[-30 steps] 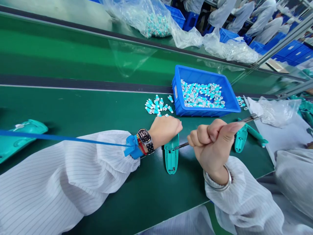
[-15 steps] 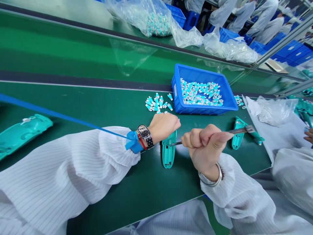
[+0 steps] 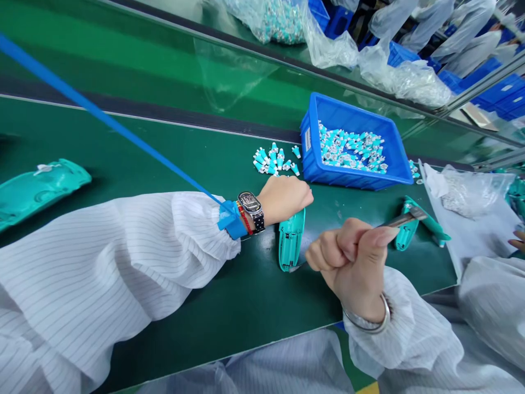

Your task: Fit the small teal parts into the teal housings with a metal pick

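Note:
My left hand [image 3: 284, 200] is curled over the top end of a teal plastic casing [image 3: 291, 239], and its fingers are hidden behind the knuckles. My right hand [image 3: 353, 262] is a fist around a slim metal tool [image 3: 404, 218], whose tip [image 3: 295, 267] sits beside the casing's lower end. A second teal casing [image 3: 406, 232] lies just beyond my thumb. Small teal-and-silver parts [image 3: 274, 161] are heaped above my left hand, next to a blue plastic crate [image 3: 307, 148] full of the same parts. A blue wrist strap [image 3: 232, 219] circles my left cuff.
A third teal casing [image 3: 41, 189] lies on the green belt at left. A clear bag of parts [image 3: 467, 191] rests on a white sheet at right, beside a co-worker's fingers [image 3: 517, 241]. Beyond a raised rail stand bulging bags, blue crates and people in white suits.
My right hand has moved down and the tool tip now sits by the casing's lower end. The casing has tilted slightly, and the whole view has shifted.

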A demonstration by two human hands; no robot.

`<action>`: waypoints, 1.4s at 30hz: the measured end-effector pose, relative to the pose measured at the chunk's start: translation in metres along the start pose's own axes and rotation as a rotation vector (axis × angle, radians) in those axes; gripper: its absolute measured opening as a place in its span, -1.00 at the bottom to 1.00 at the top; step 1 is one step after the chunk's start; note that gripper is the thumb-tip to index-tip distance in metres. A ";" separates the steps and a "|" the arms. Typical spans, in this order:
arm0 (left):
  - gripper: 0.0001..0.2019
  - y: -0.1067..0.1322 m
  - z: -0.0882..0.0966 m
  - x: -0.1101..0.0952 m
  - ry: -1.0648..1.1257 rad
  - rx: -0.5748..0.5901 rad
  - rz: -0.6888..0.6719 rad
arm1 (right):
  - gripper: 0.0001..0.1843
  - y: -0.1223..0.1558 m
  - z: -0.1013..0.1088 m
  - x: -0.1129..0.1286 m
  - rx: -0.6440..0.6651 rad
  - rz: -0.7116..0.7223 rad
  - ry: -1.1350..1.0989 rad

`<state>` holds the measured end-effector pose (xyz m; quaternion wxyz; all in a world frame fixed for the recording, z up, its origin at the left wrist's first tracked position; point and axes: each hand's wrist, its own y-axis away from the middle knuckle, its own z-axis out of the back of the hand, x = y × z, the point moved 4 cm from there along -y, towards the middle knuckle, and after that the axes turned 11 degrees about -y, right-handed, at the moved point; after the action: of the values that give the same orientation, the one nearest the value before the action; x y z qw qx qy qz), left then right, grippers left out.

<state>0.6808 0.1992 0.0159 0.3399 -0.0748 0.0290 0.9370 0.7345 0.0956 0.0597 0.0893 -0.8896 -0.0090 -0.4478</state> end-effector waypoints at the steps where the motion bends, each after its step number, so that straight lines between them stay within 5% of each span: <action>1: -0.56 0.000 0.000 0.000 0.003 -0.002 0.000 | -0.44 0.000 0.000 0.000 -0.011 0.007 0.012; 29: -0.55 0.000 0.000 0.003 0.080 0.002 0.027 | -0.42 0.000 0.001 -0.001 -0.003 0.088 0.129; 34: -0.66 0.003 0.002 0.016 0.383 0.024 -0.028 | -0.46 -0.003 0.003 -0.009 0.040 0.101 0.067; 38: -0.73 0.011 0.002 0.029 0.623 0.043 -0.098 | -0.45 -0.012 0.008 -0.004 0.113 -0.038 -0.036; 42: -0.71 0.024 -0.006 0.034 0.787 0.135 -0.051 | -0.52 -0.027 0.038 0.012 -0.050 -0.099 0.181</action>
<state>0.6403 0.2017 0.0049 0.3300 -0.4062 0.2165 0.8242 0.7692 0.1274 0.0508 0.0454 -0.8459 -0.0339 -0.5304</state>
